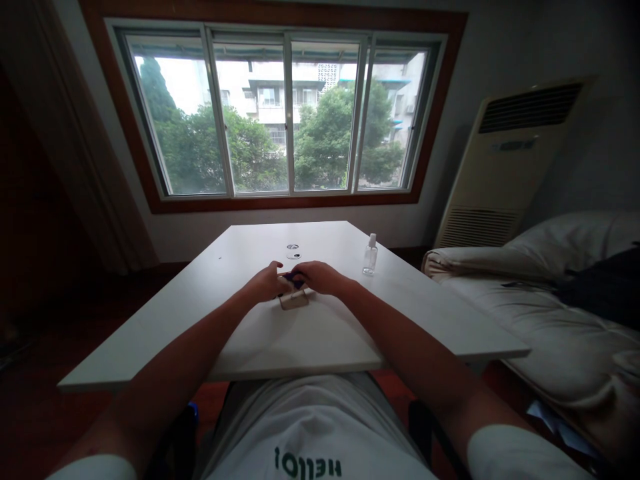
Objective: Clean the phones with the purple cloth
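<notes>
Both of my hands meet at the middle of a white table (210, 300). My left hand (264, 283) and my right hand (317, 276) both hold a small dark blue object (291, 279) between their fingertips; what it is cannot be made out. Just below the hands a small tan flat piece (294, 301) lies on the table top. My forearms reach in from the near edge.
A small clear bottle (370, 254) stands on the table's right side. Two small round things (293, 251) lie farther back. A bed with white bedding (545, 313) is to the right, a floor air conditioner (505, 167) behind it, a wide window (280, 113) ahead.
</notes>
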Motion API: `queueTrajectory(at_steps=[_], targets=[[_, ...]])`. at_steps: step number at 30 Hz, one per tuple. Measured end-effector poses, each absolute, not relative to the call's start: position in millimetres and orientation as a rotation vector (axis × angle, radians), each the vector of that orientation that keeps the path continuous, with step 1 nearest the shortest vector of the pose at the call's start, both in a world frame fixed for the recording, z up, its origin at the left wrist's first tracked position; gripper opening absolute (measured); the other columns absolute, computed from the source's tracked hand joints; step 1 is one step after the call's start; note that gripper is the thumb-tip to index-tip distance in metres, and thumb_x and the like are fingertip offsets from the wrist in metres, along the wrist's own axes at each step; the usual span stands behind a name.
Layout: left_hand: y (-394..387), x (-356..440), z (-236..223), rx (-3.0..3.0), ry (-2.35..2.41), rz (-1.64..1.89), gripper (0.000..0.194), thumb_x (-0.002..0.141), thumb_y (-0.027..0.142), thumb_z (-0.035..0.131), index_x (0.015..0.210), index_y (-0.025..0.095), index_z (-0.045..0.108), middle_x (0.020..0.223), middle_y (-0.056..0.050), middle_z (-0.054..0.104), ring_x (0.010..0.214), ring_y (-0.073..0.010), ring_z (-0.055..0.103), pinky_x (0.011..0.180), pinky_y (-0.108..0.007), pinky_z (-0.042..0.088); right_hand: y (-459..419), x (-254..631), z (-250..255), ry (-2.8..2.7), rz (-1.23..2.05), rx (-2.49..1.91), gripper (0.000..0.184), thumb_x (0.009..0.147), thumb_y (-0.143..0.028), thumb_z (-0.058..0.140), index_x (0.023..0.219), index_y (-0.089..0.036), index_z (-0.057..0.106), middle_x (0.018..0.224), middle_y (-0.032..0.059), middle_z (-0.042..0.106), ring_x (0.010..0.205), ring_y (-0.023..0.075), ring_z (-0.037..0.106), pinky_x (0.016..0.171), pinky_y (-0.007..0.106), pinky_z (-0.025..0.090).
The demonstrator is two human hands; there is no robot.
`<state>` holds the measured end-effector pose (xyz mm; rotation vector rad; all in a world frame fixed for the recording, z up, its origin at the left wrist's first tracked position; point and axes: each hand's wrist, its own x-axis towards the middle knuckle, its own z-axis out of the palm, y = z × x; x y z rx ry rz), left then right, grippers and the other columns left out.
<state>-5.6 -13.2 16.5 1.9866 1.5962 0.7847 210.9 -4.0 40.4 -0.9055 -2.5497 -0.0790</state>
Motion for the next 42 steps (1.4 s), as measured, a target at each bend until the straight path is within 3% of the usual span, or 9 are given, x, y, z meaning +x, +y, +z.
queueTrajectory(at_steps=[11,18,23,33,42], targets=[[-10.1,-8.3,13.8,2.025,1.602,0.767,0.083,0.067,0.037,0.081,0.139,0.019,0.042,0.109,-0.012,0.070,0.082,-0.0203,0.067,0.064,-0.024,0.048,14.4,245.9,36.8,-2.401,0.355,-0.928,0.022,0.092,-0.022,0.058,0.109,-0.019,0.073,0.103,0.0043,0.073,0.090,0.0173,0.065,0.083,0.028,0.048],[-16.1,-5.4,20.5,2.066,1.607,0.722,0.067,0.069,0.038,0.078,0.129,0.020,0.055,0.104,-0.010,0.070,0.075,-0.0192,0.065,0.056,-0.024,0.046,30.8,250.8,25.6,-2.198,0.703,-0.937,0.028,0.083,-0.033,0.067,0.103,-0.015,0.075,0.085,0.0031,0.073,0.068,0.0137,0.061,0.063,0.024,0.047],[-20.4,-3.1,24.0,2.150,1.630,0.728,0.053,0.070,0.038,0.076,0.119,0.020,0.064,0.098,-0.008,0.070,0.073,-0.0194,0.064,0.055,-0.024,0.046,42.9,252.4,11.9,-2.031,0.908,-0.916,0.035,0.078,-0.033,0.071,0.106,-0.013,0.073,0.087,0.0051,0.073,0.066,0.0126,0.063,0.057,0.022,0.048],[-26.6,-5.0,26.3,2.084,1.554,0.757,0.049,0.072,0.039,0.074,0.116,0.019,0.065,0.090,-0.007,0.071,0.065,-0.0176,0.064,0.051,-0.024,0.045,33.0,244.2,11.7,-1.895,0.873,-0.846,0.034,0.078,-0.036,0.071,0.103,-0.014,0.074,0.089,0.0063,0.073,0.073,0.0159,0.064,0.063,0.026,0.052],[-44.3,5.9,36.2,2.209,1.489,0.915,0.034,0.080,0.044,0.066,0.102,0.019,0.068,0.088,-0.004,0.071,0.072,-0.0185,0.064,0.058,-0.025,0.045,3.4,226.0,39.5,-1.681,0.698,-0.705,0.033,0.080,-0.035,0.070,0.108,-0.018,0.072,0.103,0.0059,0.073,0.091,0.0200,0.067,0.084,0.034,0.054]])
